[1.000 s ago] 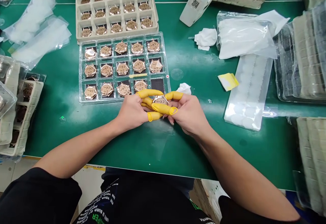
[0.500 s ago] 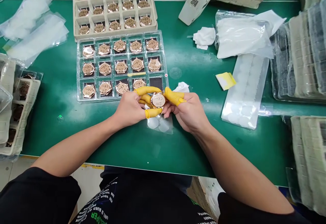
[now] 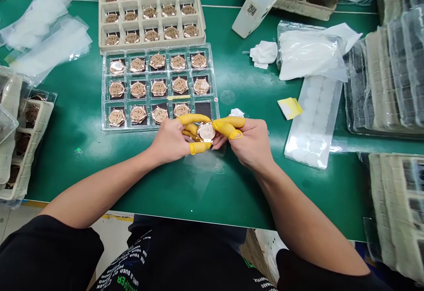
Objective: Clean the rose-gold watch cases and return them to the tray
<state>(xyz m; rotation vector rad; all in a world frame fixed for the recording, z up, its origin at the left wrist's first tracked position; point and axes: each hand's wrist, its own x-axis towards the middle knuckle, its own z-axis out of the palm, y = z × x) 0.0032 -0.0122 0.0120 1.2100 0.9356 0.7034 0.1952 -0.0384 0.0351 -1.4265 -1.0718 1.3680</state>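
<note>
Preferably, the watch (image 3: 206,132) is gripped by its rim alone, so that the polished back, which is turned upward, is not likely to be smudged or scratched. Light, even pressure is advised, as a smooth metal edge may slip if squeezed from one side only. Steady support is best given by the left hand (image 3: 170,139), with fine adjustment left to the right hand (image 3: 251,141).

On the left hand, the forefinger and thumb are parted by the width of the watch: the forefinger is curved around its 12 o'clock edge, the thumb is set at 6 o'clock, and the watch is clasped between them. On the right hand, the covered forefinger and thumb are pressed together at the 2 o'clock edge; whether the rim or something thin is pinched there cannot be told. Yellow finger covers (image 3: 228,127) are worn on both hands.

The watch is held above the green table (image 3: 159,189), just beyond the near edge of the clear tray (image 3: 135,128), which is placed toward 11 o'clock. At 12 o'clock, a dark pad (image 3: 202,108) is seen in that tray; a white cloth (image 3: 237,112) is found at 2 o'clock.
</note>
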